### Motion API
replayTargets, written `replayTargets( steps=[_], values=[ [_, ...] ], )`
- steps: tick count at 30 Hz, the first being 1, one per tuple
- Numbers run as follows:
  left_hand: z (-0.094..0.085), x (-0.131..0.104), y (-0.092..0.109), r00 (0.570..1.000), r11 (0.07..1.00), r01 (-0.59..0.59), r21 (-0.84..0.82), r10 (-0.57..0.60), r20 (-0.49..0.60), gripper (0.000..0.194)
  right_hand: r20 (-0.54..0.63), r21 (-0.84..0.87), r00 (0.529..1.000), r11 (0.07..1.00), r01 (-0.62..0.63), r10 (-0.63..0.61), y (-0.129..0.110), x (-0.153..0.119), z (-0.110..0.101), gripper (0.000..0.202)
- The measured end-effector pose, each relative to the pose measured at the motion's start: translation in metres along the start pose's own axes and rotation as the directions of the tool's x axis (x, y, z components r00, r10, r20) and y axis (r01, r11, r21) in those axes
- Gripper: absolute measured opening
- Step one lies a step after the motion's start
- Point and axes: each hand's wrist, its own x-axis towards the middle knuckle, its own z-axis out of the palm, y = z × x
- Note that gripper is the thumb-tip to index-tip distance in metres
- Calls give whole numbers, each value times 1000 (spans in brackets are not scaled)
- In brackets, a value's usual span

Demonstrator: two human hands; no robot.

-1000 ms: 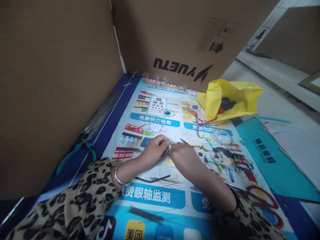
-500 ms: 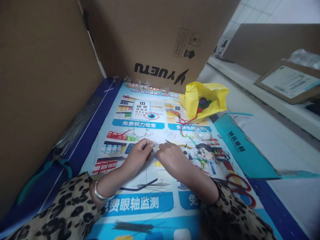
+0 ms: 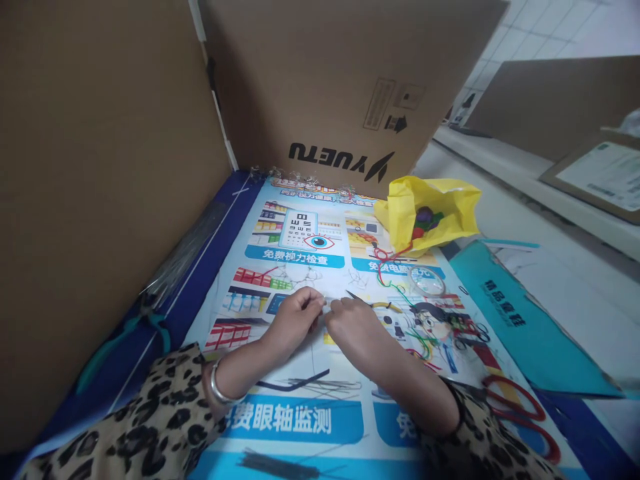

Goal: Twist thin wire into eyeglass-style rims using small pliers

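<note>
My left hand (image 3: 296,323) is closed in a pinch over the middle of the printed poster (image 3: 333,337). From beneath its fingers a thin wire (image 3: 313,357) hangs down. Close on its right, my right hand (image 3: 357,333) is also closed, its fingertips nearly meeting the left ones. What the right fingers hold is hidden and too small to name. Below both hands lie several loose dark wires (image 3: 325,385), and a bundle of cut wires (image 3: 280,465) sits at the near edge. A pointed tool with yellow handles (image 3: 387,306) lies just beyond my right hand.
Teal-handled pliers (image 3: 150,319) lie at the left, red-handled scissors (image 3: 520,400) at the right. A yellow bag (image 3: 455,207) holds coloured yarn (image 3: 425,217) trailing onto the poster. Beside it are a clear round dish (image 3: 427,281) and teal cardboard (image 3: 530,320). Cardboard walls (image 3: 340,80) stand behind and left.
The whole view has shifted, so everything appears farther right and slightly lower. Both hands stay pinched close together, with little visible change in their grip.
</note>
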Motion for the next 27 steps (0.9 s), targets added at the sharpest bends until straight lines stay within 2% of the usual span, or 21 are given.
replayTargets(
  steps=[4, 10, 15, 22, 27],
  values=[
    [0, 0, 1, 1000, 1000, 18, 0, -18, -2, 18, 48, 67, 999, 998, -3, 0, 14, -3, -2, 16],
    [-1, -1, 0, 1000, 999, 19, 38, -19, 3, 15, 52, 90, 998, 995, -47, 43, 33, -7, -7, 23],
    [-2, 0, -1, 1000, 999, 2, 42, -2, 8, 15, 68, 64, 997, 997, -31, 27, 28, -6, -7, 20],
    [-3, 0, -2, 1000, 995, -4, 99, 2, 20, 16, -12, 33, 999, 999, 34, -33, 18, -4, 1, 15],
    [-3, 1, -4, 999, 985, -16, 171, 10, 33, 16, -18, 26, 998, 998, 65, -64, 13, -1, 6, 14]
  ],
)
